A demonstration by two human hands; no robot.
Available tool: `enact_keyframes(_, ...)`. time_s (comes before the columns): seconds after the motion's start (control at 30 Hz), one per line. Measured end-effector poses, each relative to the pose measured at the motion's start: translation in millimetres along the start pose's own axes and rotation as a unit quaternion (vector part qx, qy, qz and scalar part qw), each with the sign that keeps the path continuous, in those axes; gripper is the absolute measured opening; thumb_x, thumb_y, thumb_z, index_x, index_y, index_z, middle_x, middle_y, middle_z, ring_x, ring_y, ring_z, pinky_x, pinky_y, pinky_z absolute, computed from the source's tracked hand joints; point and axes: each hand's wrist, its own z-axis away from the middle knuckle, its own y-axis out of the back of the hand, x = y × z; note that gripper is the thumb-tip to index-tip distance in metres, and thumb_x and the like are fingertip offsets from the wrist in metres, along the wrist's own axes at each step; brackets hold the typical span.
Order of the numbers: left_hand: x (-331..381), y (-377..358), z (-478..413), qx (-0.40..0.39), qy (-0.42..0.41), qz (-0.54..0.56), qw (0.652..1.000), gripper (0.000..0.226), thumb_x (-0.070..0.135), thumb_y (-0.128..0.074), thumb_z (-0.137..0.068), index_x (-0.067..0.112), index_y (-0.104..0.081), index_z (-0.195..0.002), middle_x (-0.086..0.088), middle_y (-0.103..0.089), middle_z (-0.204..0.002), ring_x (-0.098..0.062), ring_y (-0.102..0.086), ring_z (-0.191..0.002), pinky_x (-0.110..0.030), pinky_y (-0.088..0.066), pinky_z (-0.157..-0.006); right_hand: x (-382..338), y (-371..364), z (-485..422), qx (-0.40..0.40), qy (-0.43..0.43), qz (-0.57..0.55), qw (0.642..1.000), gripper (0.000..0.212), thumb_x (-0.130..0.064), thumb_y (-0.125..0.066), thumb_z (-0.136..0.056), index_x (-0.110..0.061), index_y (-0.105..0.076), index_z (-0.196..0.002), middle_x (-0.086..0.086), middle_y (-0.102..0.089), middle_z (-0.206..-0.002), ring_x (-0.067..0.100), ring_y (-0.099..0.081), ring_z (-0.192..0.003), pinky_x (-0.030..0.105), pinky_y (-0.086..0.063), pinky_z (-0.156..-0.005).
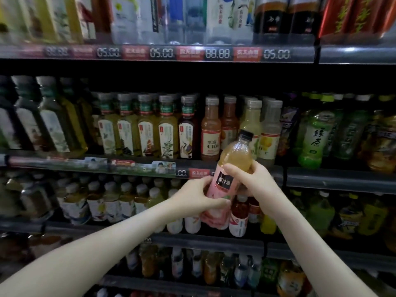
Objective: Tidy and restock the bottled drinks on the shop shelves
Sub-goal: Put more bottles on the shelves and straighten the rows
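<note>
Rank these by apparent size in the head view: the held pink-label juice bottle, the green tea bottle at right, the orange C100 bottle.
1. pink-label juice bottle, inflated by nearness to the camera.
2. green tea bottle, clearly wider.
3. orange C100 bottle, about as tall as the green tea but slimmer.

I read the juice bottle (234, 155): black cap, amber liquid, pink label. At 3 o'clock, a green tea bottle (314, 140).
</note>
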Motion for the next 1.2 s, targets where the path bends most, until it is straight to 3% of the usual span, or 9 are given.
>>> enact_keyframes(0.07,-12.3,5.1,19.0,0.019,0.022,0.019,0.999,0.046,0.049,-0.076,-0.069,0.045,-0.055,-0.11,0.02,-0.07,-0.097,0.01,-0.064,-0.088,-0.009,-0.05,-0.07,4.3,-17.2,2.2,-0.043,-0.01,0.052,0.998,0.078,-0.063,-0.082,-0.047,-0.036,-0.053,-0.114,-0.013,-0.07,-0.102,0.006,-0.069,-0.091,0.03,-0.059,-0.076)
enact_keyframes(0.13,-23.1,8.7,40.9,0.04,0.051,0.035,0.997,0.044,0.048,-0.077,-0.067,0.048,-0.055,-0.105,0.021,-0.07,-0.095,0.009,-0.064,-0.087,-0.009,-0.05,-0.068,10.2,-36.3,5.8,-0.073,-0.011,0.078,0.994,0.071,-0.053,-0.086,-0.056,-0.037,-0.051,-0.116,-0.013,-0.067,-0.107,0.007,-0.066,-0.096,0.035,-0.058,-0.082)
enact_keyframes(0.33,-49.8,21.6,104.9,0.077,0.142,0.067,0.985,0.043,0.057,-0.072,-0.072,0.057,-0.048,-0.108,0.031,-0.065,-0.1,0.013,-0.06,-0.091,-0.007,-0.048,-0.07,25.5,-98.1,18.0,-0.095,0.004,0.067,0.993,0.064,-0.049,-0.087,-0.056,-0.035,-0.058,-0.111,-0.011,-0.07,-0.101,0.007,-0.068,-0.089,0.037,-0.059,-0.079)
enact_keyframes(0.53,-80.5,51.3,141.3,0.061,0.189,-0.033,0.979,0.065,0.066,-0.059,-0.08,0.036,-0.044,-0.135,0.017,-0.051,-0.131,-0.006,-0.049,-0.12,-0.029,-0.043,-0.101,33.5,-138.7,26.0,-0.064,0.027,0.052,0.996,0.062,-0.055,-0.085,-0.051,-0.043,-0.054,-0.104,-0.015,-0.067,-0.101,0.001,-0.064,-0.091,0.024,-0.055,-0.073)
enact_keyframes(0.67,-104.8,66.6,143.3,0.052,0.177,-0.044,0.982,0.04,0.047,-0.059,-0.09,0.035,-0.053,-0.128,0.016,-0.059,-0.12,-0.002,-0.056,-0.111,-0.026,-0.048,-0.095,36.2,-150.3,21.7,-0.046,0.027,0.061,0.997,0.062,-0.048,-0.085,-0.058,-0.043,-0.05,-0.109,-0.017,-0.064,-0.104,0.0,-0.061,-0.094,0.02,-0.05,-0.073)
enact_keyframes(0.8,-123.2,69.2,124.1,0.018,0.148,-0.045,0.988,0.033,0.041,-0.059,-0.091,0.036,-0.056,-0.124,0.019,-0.063,-0.107,0.01,-0.057,-0.094,-0.004,-0.044,-0.071,45.6,-153.9,23.2,-0.005,0.007,0.085,0.996,0.06,-0.044,-0.084,-0.062,-0.043,-0.047,-0.109,-0.019,-0.062,-0.104,-0.006,-0.059,-0.09,0.012,-0.047,-0.069)
enact_keyframes(0.93,-135.2,55.8,92.1,-0.047,0.114,-0.052,0.991,0.024,0.036,-0.06,-0.09,0.042,-0.056,-0.113,0.021,-0.064,-0.102,0.01,-0.058,-0.092,-0.007,-0.045,-0.073,63.7,-142.6,34.1,0.064,-0.029,0.097,0.993,0.061,-0.044,-0.085,-0.062,-0.039,-0.049,-0.112,-0.02,-0.062,-0.102,-0.008,-0.058,-0.088,0.01,-0.042,-0.066)
enact_keyframes(1.1,-126.1,12.3,54.1,-0.129,0.062,-0.047,0.989,0.033,0.038,-0.059,-0.091,0.035,-0.054,-0.123,0.02,-0.059,-0.115,0.008,-0.055,-0.102,-0.004,-0.041,-0.077,84.0,-99.6,65.9,0.152,-0.081,0.096,0.98,0.062,-0.043,-0.086,-0.06,-0.041,-0.048,-0.11,-0.019,-0.062,-0.104,-0.006,-0.059,-0.089,0.011,-0.044,-0.068)
enact_keyframes(1.2,-101.5,-28.9,36.5,-0.155,0.024,-0.024,0.987,0.026,0.034,-0.059,-0.092,0.04,-0.055,-0.117,0.024,-0.06,-0.109,0.011,-0.056,-0.098,-0.005,-0.044,-0.076,88.6,-60.2,88.8,0.201,-0.106,0.107,0.968,0.068,-0.044,-0.086,-0.06,-0.037,-0.049,-0.117,-0.019,-0.061,-0.106,-0.006,-0.058,-0.09,0.01,-0.043,-0.066)
